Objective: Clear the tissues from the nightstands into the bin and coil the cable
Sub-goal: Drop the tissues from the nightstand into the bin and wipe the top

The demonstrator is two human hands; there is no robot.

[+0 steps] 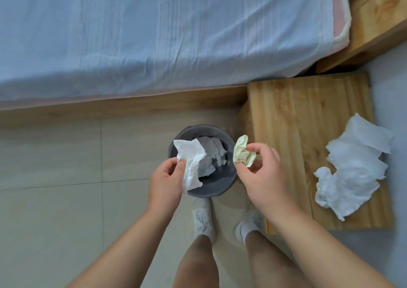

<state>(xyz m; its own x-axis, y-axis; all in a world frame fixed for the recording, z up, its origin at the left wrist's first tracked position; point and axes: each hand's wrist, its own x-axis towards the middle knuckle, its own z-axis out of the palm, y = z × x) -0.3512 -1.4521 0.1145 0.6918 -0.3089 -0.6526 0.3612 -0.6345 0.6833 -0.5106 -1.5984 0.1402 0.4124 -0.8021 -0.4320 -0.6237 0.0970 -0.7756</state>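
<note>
A round grey bin (211, 187) stands on the floor in front of my feet, with crumpled tissue (211, 151) inside it. My left hand (167, 177) pinches a white tissue (191, 162) that hangs over the bin's left rim. My right hand (262, 170) pinches a crumpled pale yellow tissue (242, 152) just over the bin's right rim. On the wooden nightstand (297, 115) to the right lie several white tissues (352, 166). No cable is in view.
A bed with a light blue sheet (154, 34) and a wooden frame (123, 104) fills the top of the view. More wooden furniture (378, 16) stands at the top right. My feet in white socks (203, 219) stand on the beige tiled floor (55, 177).
</note>
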